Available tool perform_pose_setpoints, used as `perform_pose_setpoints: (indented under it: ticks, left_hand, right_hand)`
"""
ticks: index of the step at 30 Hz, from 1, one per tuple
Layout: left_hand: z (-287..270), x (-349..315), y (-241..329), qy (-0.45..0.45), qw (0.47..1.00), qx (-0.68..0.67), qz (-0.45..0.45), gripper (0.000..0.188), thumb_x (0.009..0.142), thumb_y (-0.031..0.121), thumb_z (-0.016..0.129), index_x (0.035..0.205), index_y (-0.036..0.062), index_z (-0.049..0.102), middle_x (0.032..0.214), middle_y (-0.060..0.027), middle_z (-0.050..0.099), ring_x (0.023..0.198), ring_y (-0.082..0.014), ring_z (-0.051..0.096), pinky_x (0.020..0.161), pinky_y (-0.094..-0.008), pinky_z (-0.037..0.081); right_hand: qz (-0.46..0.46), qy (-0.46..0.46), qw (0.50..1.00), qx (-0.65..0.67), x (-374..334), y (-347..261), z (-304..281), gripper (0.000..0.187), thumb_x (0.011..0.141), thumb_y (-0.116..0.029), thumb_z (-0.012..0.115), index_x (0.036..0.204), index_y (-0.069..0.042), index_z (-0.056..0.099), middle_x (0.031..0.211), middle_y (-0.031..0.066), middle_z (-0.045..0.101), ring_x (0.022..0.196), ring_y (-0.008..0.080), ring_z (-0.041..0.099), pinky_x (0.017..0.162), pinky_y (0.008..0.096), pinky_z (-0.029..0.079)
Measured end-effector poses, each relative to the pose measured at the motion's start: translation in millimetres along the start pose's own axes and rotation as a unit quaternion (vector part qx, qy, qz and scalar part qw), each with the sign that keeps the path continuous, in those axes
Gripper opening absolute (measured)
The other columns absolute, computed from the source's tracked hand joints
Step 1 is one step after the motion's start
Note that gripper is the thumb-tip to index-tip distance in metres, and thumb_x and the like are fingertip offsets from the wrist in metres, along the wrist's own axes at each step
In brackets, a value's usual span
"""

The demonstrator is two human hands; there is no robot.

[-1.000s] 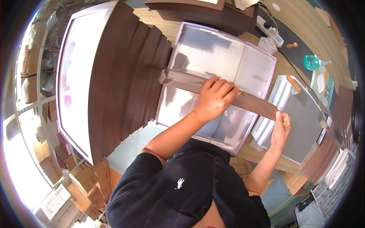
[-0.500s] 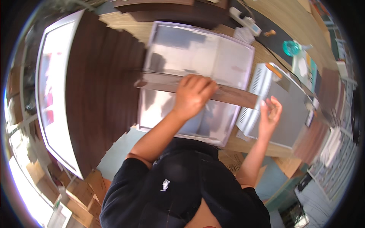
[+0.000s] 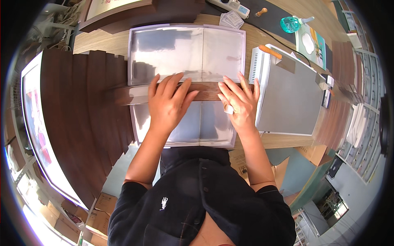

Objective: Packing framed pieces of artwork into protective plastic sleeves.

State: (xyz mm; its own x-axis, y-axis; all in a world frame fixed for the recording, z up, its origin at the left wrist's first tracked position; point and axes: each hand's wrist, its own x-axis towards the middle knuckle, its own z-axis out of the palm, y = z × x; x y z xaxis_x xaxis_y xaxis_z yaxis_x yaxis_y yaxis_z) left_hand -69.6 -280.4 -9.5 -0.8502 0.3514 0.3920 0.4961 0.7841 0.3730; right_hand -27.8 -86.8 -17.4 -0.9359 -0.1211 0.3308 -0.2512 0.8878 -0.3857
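Note:
A long brown strip [image 3: 207,94] with a glossy surface lies crosswise over a shiny framed panel [image 3: 221,47]. My left hand [image 3: 167,100] rests on the strip left of the middle, its fingers stretched forward and apart. Near the strip's right end lies my right hand [image 3: 240,102], fingers spread over it. A small white piece [image 3: 228,109] sits at a finger of that hand; whether it is stuck there or held, I cannot tell. Both palms face down, and the strip's underside is hidden.
Dark brown frames [image 3: 78,106] stand stacked at left. At right lies a grey-topped white device [image 3: 291,98] with an orange-handled scraper [image 3: 271,52] on it. Beyond are a teal spray bottle [image 3: 290,25], a stack of cards [image 3: 232,19] and a power strip [image 3: 234,7].
My right hand has come left onto the strip, and its fingers have spread. My left hand has loosened from its wrapped hold and lies flat. The strip has turned level; the whole view has shifted.

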Motion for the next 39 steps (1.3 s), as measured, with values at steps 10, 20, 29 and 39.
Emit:
perform_pose_setpoints:
  ticks: [10, 20, 29, 39]
  left_hand:
    - [10.1, -8.6, -7.9, 0.038, 0.998, -0.022, 0.036, 0.023, 0.071, 0.007, 0.07, 0.094, 0.0077, 0.066, 0.093, -0.0029, 0.064, 0.088, -0.0186, 0.06, 0.089, -0.0375, 0.04]
    - [14.4, -9.3, -11.3, 0.045, 0.997, -0.032, 0.05, 0.024, 0.071, 0.007, 0.07, 0.094, 0.008, 0.065, 0.095, -0.0024, 0.064, 0.088, -0.018, 0.059, 0.086, -0.0363, 0.041]
    - [10.2, -8.7, -5.8, 0.014, 0.999, -0.016, 0.033, 0.023, 0.071, 0.006, 0.069, 0.094, 0.0076, 0.065, 0.094, -0.0038, 0.064, 0.088, -0.0196, 0.06, 0.085, -0.0369, 0.042]
    - [10.7, -2.3, -3.5, -0.002, 0.999, -0.032, 0.005, 0.018, 0.071, 0.004, 0.068, 0.088, 0.0056, 0.066, 0.089, -0.007, 0.065, 0.085, -0.0236, 0.062, 0.085, -0.0385, 0.043]
  right_hand:
    - [0.01, 0.0, 1.0, 0.015, 4.1, -4.6, 4.1, 0.031, 0.076, -0.017, 0.067, 0.106, -0.011, 0.064, 0.112, 0.002, 0.06, 0.116, 0.0264, 0.049, 0.103, 0.0565, 0.019]
    - [-0.012, -0.011, 1.0, -0.002, 0.9, -4.1, 7.1, 0.034, 0.073, -0.019, 0.067, 0.106, -0.012, 0.064, 0.113, 0.0015, 0.06, 0.115, 0.026, 0.049, 0.101, 0.0603, 0.019]
    - [-0.004, 0.013, 1.0, 0.013, -1.8, -5.4, 11.0, 0.025, 0.073, -0.016, 0.064, 0.098, -0.012, 0.066, 0.11, -0.001, 0.061, 0.112, 0.0238, 0.052, 0.102, 0.0579, 0.022]
    - [0.03, 0.006, 0.999, 0.019, 6.5, -7.1, 6.7, 0.022, 0.074, -0.015, 0.066, 0.095, -0.012, 0.065, 0.109, -0.0012, 0.06, 0.109, 0.0229, 0.054, 0.101, 0.0592, 0.02]
